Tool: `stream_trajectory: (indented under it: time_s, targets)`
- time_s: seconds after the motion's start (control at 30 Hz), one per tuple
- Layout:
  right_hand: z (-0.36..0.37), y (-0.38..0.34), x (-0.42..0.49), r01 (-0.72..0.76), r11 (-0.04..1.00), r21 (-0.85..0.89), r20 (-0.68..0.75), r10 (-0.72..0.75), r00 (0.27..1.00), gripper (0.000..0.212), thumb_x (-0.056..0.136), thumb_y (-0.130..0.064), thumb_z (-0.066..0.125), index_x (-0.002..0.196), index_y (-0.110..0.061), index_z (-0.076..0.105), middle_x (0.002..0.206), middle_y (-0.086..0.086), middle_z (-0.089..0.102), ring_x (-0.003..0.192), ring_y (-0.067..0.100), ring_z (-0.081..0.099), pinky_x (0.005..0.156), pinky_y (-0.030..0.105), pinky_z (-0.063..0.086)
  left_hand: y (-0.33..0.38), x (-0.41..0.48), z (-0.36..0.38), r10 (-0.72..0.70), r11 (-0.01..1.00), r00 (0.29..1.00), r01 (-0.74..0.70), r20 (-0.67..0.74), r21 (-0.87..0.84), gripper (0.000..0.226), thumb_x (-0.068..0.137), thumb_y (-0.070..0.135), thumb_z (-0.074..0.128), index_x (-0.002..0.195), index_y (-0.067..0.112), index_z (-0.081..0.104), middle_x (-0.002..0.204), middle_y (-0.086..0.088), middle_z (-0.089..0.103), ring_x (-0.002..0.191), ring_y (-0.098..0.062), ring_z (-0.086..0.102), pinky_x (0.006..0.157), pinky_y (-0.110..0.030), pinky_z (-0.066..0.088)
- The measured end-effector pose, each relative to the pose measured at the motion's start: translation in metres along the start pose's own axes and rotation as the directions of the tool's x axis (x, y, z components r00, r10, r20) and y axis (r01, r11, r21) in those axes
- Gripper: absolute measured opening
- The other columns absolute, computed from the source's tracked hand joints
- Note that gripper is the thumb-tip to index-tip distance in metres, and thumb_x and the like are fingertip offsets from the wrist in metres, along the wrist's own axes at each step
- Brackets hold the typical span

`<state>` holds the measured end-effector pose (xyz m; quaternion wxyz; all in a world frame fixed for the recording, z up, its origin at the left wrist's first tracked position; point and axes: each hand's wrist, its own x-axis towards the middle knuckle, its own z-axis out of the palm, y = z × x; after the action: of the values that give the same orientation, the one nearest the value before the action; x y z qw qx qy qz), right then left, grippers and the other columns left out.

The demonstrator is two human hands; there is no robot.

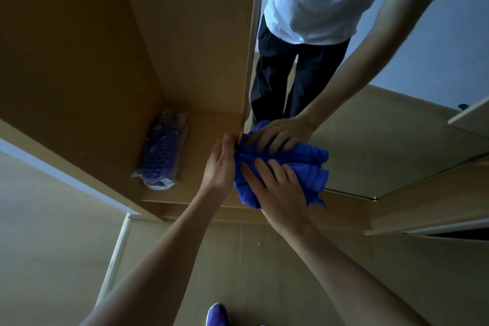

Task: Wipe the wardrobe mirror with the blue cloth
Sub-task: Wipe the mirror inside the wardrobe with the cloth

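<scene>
Pressing a crumpled blue terry cloth (309,172) against the lower left part of a tall, smooth, frameless wardrobe mirror (383,135) with the right grip (277,188): palm flat, fingers (260,168) straight and spread, curling round nothing. Keeping the cloth in touch with the glass, bunched in soft ridged folds under the fingers, fanning out right of them and trailing in a loose point at its lowest corner. Doubling in the mirror, directly above, as a second bunch of blue and a second flat hand, with a white short-sleeved shirt and dark trousers higher up.

Pinching the thin tan door edge (248,74) at the mirror's left border with the left grip (219,164), thumb lying on the near face, the other fingers curling out of sight behind it.

Facing, left of the mirror, an open wardrobe interior (185,34) of matte tan board, flat-panelled and square-cornered, with a long knobbly purple bundle in crinkled clear plastic (164,151) on its bottom board (206,127).

Standing below the mirror on a pale wood-grain floor (251,259), showing only the rounded toe of a purple knit shoe (217,313).
</scene>
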<state>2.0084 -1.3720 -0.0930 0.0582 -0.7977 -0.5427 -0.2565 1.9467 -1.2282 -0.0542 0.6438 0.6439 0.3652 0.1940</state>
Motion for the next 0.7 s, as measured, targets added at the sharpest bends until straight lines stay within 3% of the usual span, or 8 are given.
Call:
stream_trajectory:
  time_s: [0.17,0.27,0.43,0.6,0.7]
  targets:
    - [0.034,-0.009,-0.022,-0.018,0.995,0.101,0.133,0.004,0.991,0.052,0.084,-0.022,0.071,0.134,-0.02,0.056,0.122,0.003,0.062,0.108,0.027,0.059,0.092,0.041,0.046,-0.022,0.003,0.006,-0.034,0.999,0.999,0.034,-0.024,0.003,0.047,0.092,0.064,0.034,0.089,0.026,0.061,0.09,-0.009,0.061,0.102,-0.036,0.063,0.099,-0.056,0.047]
    - [0.04,-0.01,-0.026,-0.03,0.99,0.14,0.194,0.002,0.981,0.059,0.08,-0.021,0.073,0.135,-0.019,0.054,0.122,0.003,0.061,0.107,0.026,0.058,0.092,0.041,0.047,-0.024,0.001,0.007,-0.009,0.998,0.998,0.012,-0.054,0.06,0.037,0.089,0.066,0.032,0.078,0.045,0.06,0.077,0.016,0.061,0.081,-0.011,0.059,0.084,-0.042,0.048]
    - [0.02,-0.001,-0.032,-0.01,0.968,0.252,0.272,-0.061,0.96,0.06,0.076,-0.014,0.072,0.133,-0.018,0.056,0.118,0.003,0.061,0.104,0.024,0.058,0.094,0.038,0.048,-0.016,-0.008,0.005,-0.052,0.998,0.999,0.052,0.0,0.031,0.036,0.088,0.065,0.032,0.091,0.05,0.064,0.103,0.005,0.068,0.106,-0.018,0.062,0.107,-0.055,0.045]
    - [-0.024,0.019,-0.032,-0.024,0.959,0.281,0.266,-0.054,0.963,0.051,0.084,-0.017,0.046,0.135,-0.018,0.052,0.121,0.005,0.06,0.103,0.025,0.058,0.092,0.04,0.048,0.016,-0.023,0.0,-0.064,0.996,0.997,0.068,-0.049,0.065,0.035,0.088,0.067,0.03,0.077,0.071,0.063,0.102,0.016,0.07,0.109,-0.017,0.064,0.108,-0.051,0.046]
    - [-0.055,0.026,-0.023,-0.027,0.956,0.293,0.242,-0.047,0.969,0.049,0.088,-0.02,0.058,0.136,-0.018,0.05,0.12,0.002,0.06,0.102,0.023,0.057,0.092,0.038,0.048,0.044,-0.035,-0.005,-0.034,0.997,0.999,0.037,-0.042,0.062,0.037,0.089,0.067,0.032,0.082,0.061,0.068,0.106,0.009,0.072,0.109,-0.018,0.065,0.106,-0.052,0.047]
